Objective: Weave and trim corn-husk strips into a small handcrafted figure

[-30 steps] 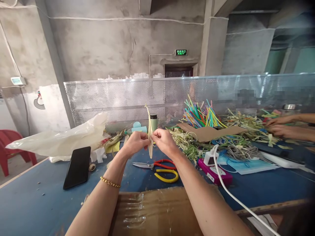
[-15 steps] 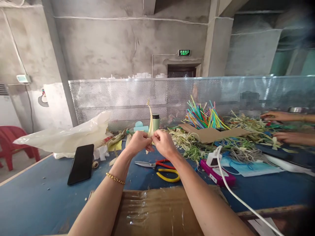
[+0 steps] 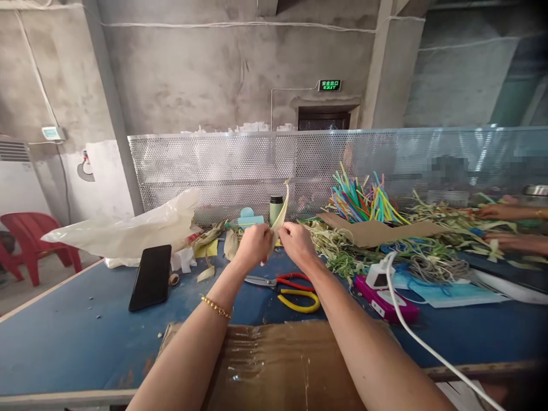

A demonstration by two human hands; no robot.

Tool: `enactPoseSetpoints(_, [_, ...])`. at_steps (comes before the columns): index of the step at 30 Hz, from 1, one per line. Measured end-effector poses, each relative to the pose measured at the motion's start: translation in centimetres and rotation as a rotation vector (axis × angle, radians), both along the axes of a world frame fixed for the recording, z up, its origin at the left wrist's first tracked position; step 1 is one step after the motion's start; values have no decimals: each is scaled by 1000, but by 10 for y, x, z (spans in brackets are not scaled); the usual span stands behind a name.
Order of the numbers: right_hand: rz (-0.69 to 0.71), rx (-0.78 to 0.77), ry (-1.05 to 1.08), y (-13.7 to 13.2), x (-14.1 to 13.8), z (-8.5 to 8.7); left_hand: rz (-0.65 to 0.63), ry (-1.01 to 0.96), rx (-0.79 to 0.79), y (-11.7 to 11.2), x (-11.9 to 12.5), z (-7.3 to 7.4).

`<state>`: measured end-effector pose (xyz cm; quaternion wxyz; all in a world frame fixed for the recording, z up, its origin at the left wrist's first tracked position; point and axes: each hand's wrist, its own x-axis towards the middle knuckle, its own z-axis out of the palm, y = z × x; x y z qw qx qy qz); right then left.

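Note:
Between my two hands stands a pale, curved corn husk, its thin tip pointing up. My left hand has its fingers closed around the lower left part of it. My right hand pinches the same husk from the right, thumb and forefinger together. The husk's lower end is mostly covered by my fingers. Just below the hands lie scissors with red and yellow handles, untouched on the blue table. A green bottle with a black lid stands right behind the husk.
A phone and a plastic bag are on the left. To the right lie husk strips, colourful pipe cleaners, cardboard and a magenta power strip with a white cable. A co-worker's hands work far right.
The husk now leans further right, and its tip has swung to the right. My hands stay closed on it. The whole view has shifted slightly.

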<state>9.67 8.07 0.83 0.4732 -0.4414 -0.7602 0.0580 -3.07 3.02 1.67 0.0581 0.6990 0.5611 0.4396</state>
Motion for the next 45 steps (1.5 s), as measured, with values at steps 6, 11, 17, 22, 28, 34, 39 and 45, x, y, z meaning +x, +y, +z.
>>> enactPoseSetpoints(6, [3, 46, -130, -2, -4, -4, 180, 128, 79, 4, 2, -6])
enactPoseSetpoints(11, [51, 37, -125, -5, -5, -2, 128, -25, -6, 9, -6, -10])
enactPoseSetpoints(17, [219, 24, -79, -9, -3, -3, -51, -453, 68, 7, -13, -2])
enactPoseSetpoints(22, [519, -197, 7, -18, -3, 0, -359, -688, -38, 2, -13, 4])
enactPoseSetpoints(28, [539, -255, -9, -19, -2, 0, -281, -725, -26, 9, -14, -2])
enactPoseSetpoints(34, [465, -188, -312, -21, 4, -6, -130, -722, 2, 12, -19, -3])
enactPoseSetpoints(39, [278, -279, -625, -19, 22, -11, -122, -758, 16, 14, -27, 2])
enactPoseSetpoints(45, [195, -332, -821, -25, 24, -18, -42, -710, 42, 22, -32, -5])
